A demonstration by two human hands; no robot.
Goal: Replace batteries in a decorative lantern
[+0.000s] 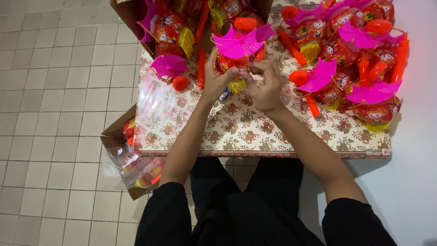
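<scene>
A toy lantern point(237, 46) with a pink fan-shaped roof, a red body and a yellow fringe stands on the floral-covered table point(255, 132) in front of me. My left hand point(217, 77) grips its lower left side. My right hand point(265, 84) pinches at its lower right, fingers curled against the fringe. Both thumbs meet under the lantern body. A loose pink roof piece point(169, 66) with a red knob point(180, 83) lies just left of my left hand, beside a red stick handle point(201, 68).
Several finished pink-and-red lanterns point(359, 54) crowd the table's right side. An open cardboard box point(182, 23) of lantern parts sits at the back left. A second box point(132, 159) with plastic bags stands on the tiled floor at the table's left front corner.
</scene>
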